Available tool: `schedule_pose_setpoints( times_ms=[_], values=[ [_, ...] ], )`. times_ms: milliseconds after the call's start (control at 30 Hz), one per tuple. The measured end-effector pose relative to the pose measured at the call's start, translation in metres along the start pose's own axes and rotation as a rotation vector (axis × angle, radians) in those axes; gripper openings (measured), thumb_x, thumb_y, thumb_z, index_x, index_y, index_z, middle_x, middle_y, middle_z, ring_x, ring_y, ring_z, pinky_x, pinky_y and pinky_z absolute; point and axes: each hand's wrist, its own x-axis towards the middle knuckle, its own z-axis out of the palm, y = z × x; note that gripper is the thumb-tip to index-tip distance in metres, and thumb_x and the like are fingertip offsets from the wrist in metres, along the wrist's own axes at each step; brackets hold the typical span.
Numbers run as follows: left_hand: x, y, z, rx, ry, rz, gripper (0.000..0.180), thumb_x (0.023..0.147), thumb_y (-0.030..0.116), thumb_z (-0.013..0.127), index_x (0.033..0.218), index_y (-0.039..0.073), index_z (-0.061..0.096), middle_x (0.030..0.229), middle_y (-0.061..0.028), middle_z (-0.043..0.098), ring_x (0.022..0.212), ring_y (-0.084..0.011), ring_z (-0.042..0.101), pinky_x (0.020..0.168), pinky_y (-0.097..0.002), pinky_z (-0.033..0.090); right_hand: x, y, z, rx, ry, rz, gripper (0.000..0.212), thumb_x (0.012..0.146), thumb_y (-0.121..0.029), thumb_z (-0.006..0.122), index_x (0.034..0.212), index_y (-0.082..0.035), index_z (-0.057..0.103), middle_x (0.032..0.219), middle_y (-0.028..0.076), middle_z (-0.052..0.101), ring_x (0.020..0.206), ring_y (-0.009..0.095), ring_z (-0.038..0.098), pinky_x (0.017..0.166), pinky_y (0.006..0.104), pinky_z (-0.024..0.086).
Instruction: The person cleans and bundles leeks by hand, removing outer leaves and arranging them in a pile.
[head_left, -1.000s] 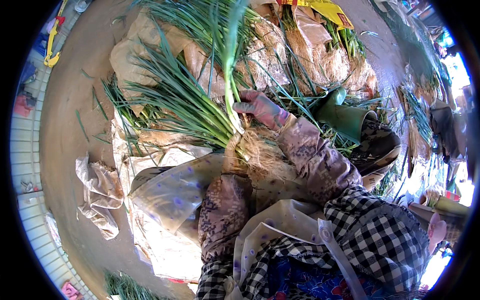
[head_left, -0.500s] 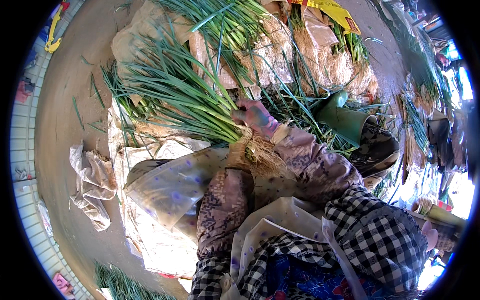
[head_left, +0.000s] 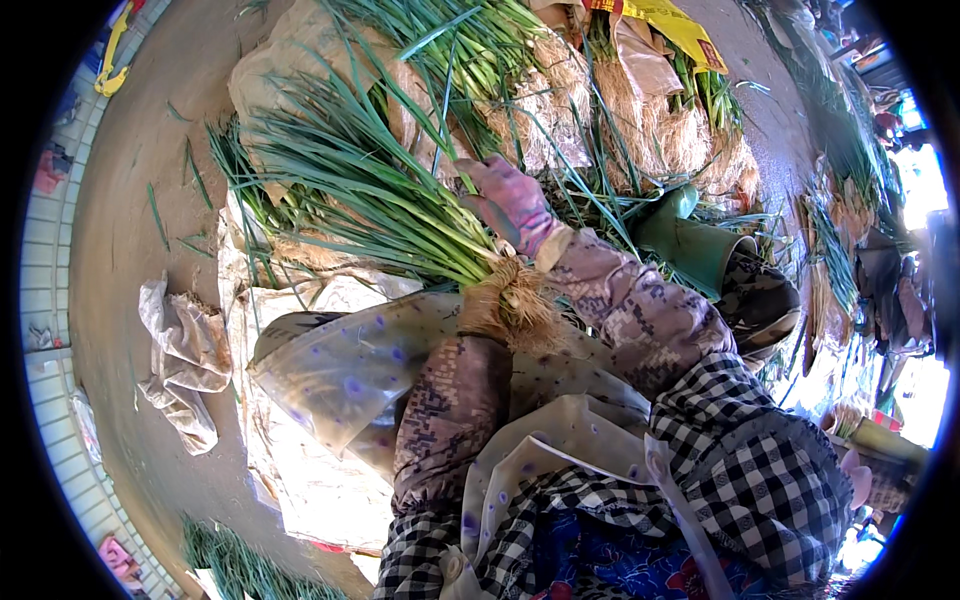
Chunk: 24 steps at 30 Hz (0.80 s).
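Observation:
A bunch of green onions (head_left: 400, 215) lies across my lap, its long leaves fanning to the upper left and its pale, stringy roots (head_left: 530, 305) toward me. My left hand (head_left: 482, 303), in a tan, soiled glove, is wrapped round the root end; the roots partly cover its fingers. Just above the stalks is my right hand (head_left: 515, 200) in a pink and grey glove. Its thumb and fingers close on a green onion leaf that stands off the upper side of the bunch. Patterned sleeves cover both forearms, and a translucent, purple-spotted apron (head_left: 345, 370) covers my legs.
More green onions with roots (head_left: 545, 100) lie beyond, beside a yellow bag (head_left: 670, 30). Loose leaves surround a green boot (head_left: 685, 240) at right. A pale sack (head_left: 310, 480) spreads at left, near a crumpled bag (head_left: 185, 360). Another onion pile (head_left: 245, 565) sits lower left.
My right hand has moved up and slightly right, away from the bunch's stalks, drawing a leaf apart from them. The left hand still holds the root end, with the roots turned slightly.

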Motion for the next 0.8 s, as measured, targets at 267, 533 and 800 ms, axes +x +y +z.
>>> schedule_pose_setpoints(
  times_ms=[267,533,800],
  values=[
    [-0.005,-0.007,0.001,0.201,-0.133,0.302,0.016,0.072,-0.002,0.066,0.085,-0.001,0.057,0.066,-0.0051,0.056,0.048,-0.0117,0.053,0.035,-0.0192,0.039,0.037,0.035,0.006,0.022,-0.353,-0.119,0.014,0.075,-0.020,0.060,0.086,-0.014,0.062,0.083,0.007,0.059,0.079,0.024,0.058,0.070,0.0339,0.047],
    [0.003,-0.009,-0.018,0.207,0.028,0.361,0.024,0.070,0.000,0.068,0.090,-0.002,0.056,0.077,-0.0065,0.060,0.060,-0.0138,0.058,0.049,-0.0227,0.049,0.000,0.115,-0.086,0.394,0.149,0.839,0.009,0.076,-0.002,0.057,0.082,0.003,0.062,0.089,0.010,0.060,0.080,0.013,0.056,0.072,0.0225,0.046],
    [-0.021,-0.008,0.005,0.260,-0.030,0.409,0.026,0.072,0.001,0.066,0.096,0.001,0.057,0.080,-0.0047,0.059,0.052,-0.0091,0.053,0.035,-0.0188,0.038,0.006,0.033,-0.025,0.342,-0.015,0.068,0.036,0.071,-0.010,0.067,0.106,-0.013,0.059,0.083,0.007,0.060,0.076,0.016,0.057,0.068,0.0255,0.048]
  ],
)
